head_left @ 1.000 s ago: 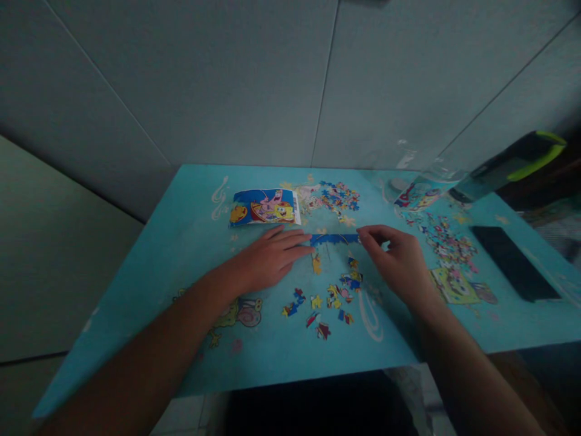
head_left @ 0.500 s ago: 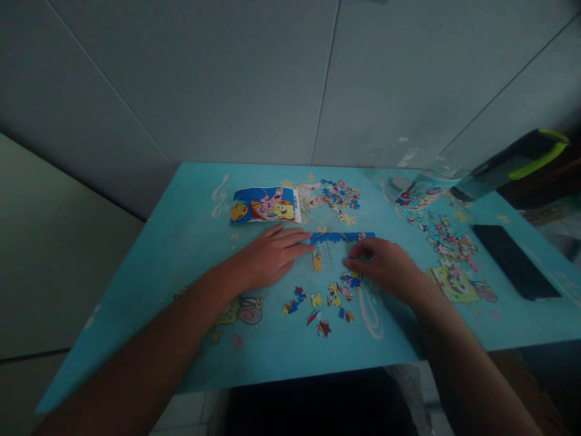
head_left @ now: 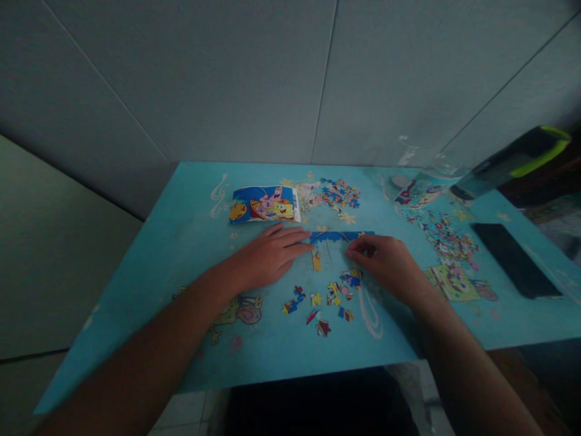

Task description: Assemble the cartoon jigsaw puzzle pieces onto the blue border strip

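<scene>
A joined strip of blue jigsaw puzzle pieces lies in the middle of the table, with a yellow-orange piece below its left end. My left hand rests flat, fingers stretched out, their tips at the strip's left end. At the strip's lower right edge, my right hand has thumb and forefinger pinched together. Whatever is between those fingertips is hidden. Nearer to me lie several loose puzzle pieces, some of them joined in small clusters.
A cartoon picture packet lies behind my left hand. Puzzle pieces are heaped at the back and on the right. A dark phone-like slab, a clear plastic container and a dark bottle stand or lie to the right.
My right thumb and forefinger have closed together and shifted slightly up towards the strip. My left hand has stayed in place.
</scene>
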Demonstrator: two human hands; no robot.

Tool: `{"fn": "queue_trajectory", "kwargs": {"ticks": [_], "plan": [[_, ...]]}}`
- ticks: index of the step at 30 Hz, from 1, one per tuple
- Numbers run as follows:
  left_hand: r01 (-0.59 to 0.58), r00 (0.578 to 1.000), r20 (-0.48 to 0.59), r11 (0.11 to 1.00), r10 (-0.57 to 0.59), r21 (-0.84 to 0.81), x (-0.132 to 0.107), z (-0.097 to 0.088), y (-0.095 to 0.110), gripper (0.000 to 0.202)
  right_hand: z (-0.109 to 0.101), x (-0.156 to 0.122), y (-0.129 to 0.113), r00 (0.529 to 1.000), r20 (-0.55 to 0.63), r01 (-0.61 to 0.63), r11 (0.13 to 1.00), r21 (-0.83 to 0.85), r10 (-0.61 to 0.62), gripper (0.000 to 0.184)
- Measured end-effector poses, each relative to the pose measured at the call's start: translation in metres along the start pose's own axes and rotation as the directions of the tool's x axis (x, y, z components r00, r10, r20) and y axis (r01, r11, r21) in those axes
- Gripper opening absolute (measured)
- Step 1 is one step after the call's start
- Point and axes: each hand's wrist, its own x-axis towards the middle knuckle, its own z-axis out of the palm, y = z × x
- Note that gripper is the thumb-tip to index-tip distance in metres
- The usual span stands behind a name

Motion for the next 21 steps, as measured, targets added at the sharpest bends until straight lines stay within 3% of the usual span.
{"fn": "queue_trajectory", "kwargs": {"ticks": [21], "plan": [[0.001, 1.0, 0.006, 1.0, -0.001, 0.009, -0.0004, 0.0018, -0.0009, 0.046, -0.0005, -0.0012, -0.0022, 0.999, -0.004, 0.038, 0.999, 0.005, -0.038, 0.018]]}}
